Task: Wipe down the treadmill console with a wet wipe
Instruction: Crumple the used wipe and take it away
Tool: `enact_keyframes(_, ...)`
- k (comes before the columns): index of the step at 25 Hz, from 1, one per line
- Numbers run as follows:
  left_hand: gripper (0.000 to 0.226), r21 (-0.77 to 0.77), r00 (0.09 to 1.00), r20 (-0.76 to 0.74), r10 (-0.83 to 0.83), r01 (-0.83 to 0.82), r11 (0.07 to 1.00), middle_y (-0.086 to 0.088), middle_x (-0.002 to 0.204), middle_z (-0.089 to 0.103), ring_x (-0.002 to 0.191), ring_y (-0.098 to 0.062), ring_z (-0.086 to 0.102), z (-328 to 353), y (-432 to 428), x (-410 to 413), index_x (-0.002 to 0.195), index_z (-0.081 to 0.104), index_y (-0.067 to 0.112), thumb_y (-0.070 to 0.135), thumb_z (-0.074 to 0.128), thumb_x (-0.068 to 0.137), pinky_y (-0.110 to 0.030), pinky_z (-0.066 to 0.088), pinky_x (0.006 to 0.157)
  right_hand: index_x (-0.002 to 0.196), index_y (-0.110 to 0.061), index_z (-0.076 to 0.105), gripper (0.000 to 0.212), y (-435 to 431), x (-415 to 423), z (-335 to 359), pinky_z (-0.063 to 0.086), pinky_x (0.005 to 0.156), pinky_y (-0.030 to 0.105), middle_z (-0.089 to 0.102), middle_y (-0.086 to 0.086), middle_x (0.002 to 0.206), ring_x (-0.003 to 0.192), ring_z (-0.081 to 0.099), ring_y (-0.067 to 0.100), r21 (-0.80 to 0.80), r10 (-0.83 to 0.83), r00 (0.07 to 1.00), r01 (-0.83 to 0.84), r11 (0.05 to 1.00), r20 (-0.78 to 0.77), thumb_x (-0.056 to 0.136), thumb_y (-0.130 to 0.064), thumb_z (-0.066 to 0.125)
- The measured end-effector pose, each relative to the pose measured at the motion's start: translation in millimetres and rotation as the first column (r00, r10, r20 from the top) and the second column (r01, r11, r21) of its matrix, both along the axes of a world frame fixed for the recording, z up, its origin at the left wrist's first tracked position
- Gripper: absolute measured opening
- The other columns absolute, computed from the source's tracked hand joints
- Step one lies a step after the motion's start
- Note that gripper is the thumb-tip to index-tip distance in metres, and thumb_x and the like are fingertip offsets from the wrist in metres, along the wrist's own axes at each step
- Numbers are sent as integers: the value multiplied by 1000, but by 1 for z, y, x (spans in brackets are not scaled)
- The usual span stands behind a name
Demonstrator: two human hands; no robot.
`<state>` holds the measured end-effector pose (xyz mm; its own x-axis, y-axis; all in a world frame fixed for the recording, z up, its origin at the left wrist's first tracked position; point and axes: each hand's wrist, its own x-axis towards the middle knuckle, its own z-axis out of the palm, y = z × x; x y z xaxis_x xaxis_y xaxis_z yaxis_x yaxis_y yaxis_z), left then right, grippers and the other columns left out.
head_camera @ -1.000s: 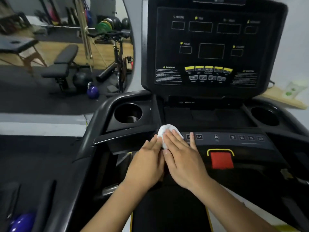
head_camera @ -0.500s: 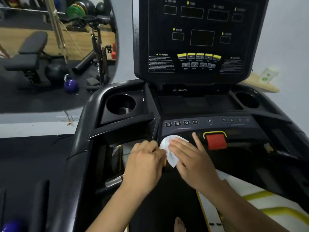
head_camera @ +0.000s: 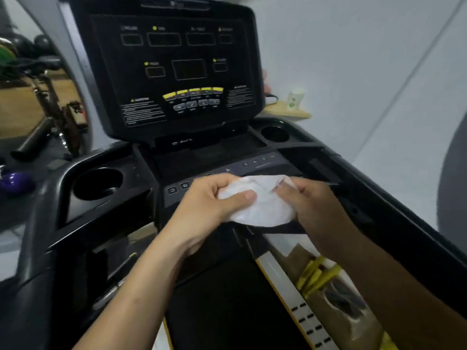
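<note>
Just above the console's front edge, the wet wipe (head_camera: 262,203) is now lifted off the button strip (head_camera: 219,173), left hand (head_camera: 207,205) and right hand (head_camera: 313,205) both pinching it, probably refolding before more wiping.

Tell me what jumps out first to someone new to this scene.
The white wet wipe, bunched between the left hand and right hand, stands out against the black treadmill in the centre. Behind it rises the dark console panel with yellow buttons, an empty cup holder on the left.
</note>
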<state>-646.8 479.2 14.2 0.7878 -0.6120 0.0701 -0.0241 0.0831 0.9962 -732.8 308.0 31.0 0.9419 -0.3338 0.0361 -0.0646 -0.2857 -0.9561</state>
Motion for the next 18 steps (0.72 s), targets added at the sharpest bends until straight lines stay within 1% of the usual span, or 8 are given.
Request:
enact_keyframes(3,12,57,969,37,-243,241,969,-4,68,69,67,-14,64,21,-57,-42,75,71,10,11,70,88,-24,49,63,102,-7,70,31,-51,-65,20,54,84,48,71,17,104,100,67,33,109,-6,999,12,994,-52,91,-33,57)
enact_keyframes(5,20,28,944,9,-331,330,943,-9,73,70,69,-19,65,26,-96,-78,80,70,-1,14,66,92,-26,49,65,111,-2,65,45,-80,-114,25,50,89,50,67,18,114,109,63,37,363,-70,997,69,929,-11,84,-37,65)
enact_keyframes(6,28,8,931,-38,-364,365,931,-14,82,73,76,-27,67,30,-120,-104,87,70,-6,19,63,95,-31,52,71,119,-2,62,51,-91,-147,25,49,95,50,65,18,122,115,60,35,499,-102,994,77,863,23,84,-39,68)
enact_keyframes(8,34,1,908,-134,-396,400,916,-18,98,75,96,-36,70,32,-163,-162,99,72,-5,26,57,98,-43,53,89,126,-5,60,50,-109,-216,18,50,98,49,65,15,125,116,62,32,600,-223,974,152,786,45,85,-33,66)
enact_keyframes(12,30,43,871,-159,-464,476,879,-16,98,75,99,-35,70,22,-230,-274,96,75,3,27,55,100,-45,53,92,114,1,64,41,-142,-347,-1,57,83,44,72,17,109,100,69,33,516,-531,847,442,733,29,78,-17,69)
enact_keyframes(14,23,50,872,-90,-481,486,872,-15,94,75,93,-35,69,17,-252,-315,94,72,6,22,57,99,-44,54,86,105,0,65,24,-153,-397,-4,59,73,37,75,13,97,89,72,28,438,-663,747,577,689,58,84,-13,67)
enact_keyframes(16,15,62,850,-22,-526,527,848,-13,91,74,91,-29,69,14,-270,-360,109,65,16,18,65,94,-39,55,82,102,-8,62,12,-162,-451,-9,58,65,29,75,5,87,80,72,20,361,-784,614,713,601,92,90,-9,65)
enact_keyframes(18,50,94,760,1,-650,647,756,-11,94,76,94,-23,72,10,-286,-406,127,53,26,9,74,85,-37,57,85,109,-17,57,22,-170,-500,-16,58,64,29,74,5,87,79,72,18,333,-844,527,781,528,100,91,-7,65)
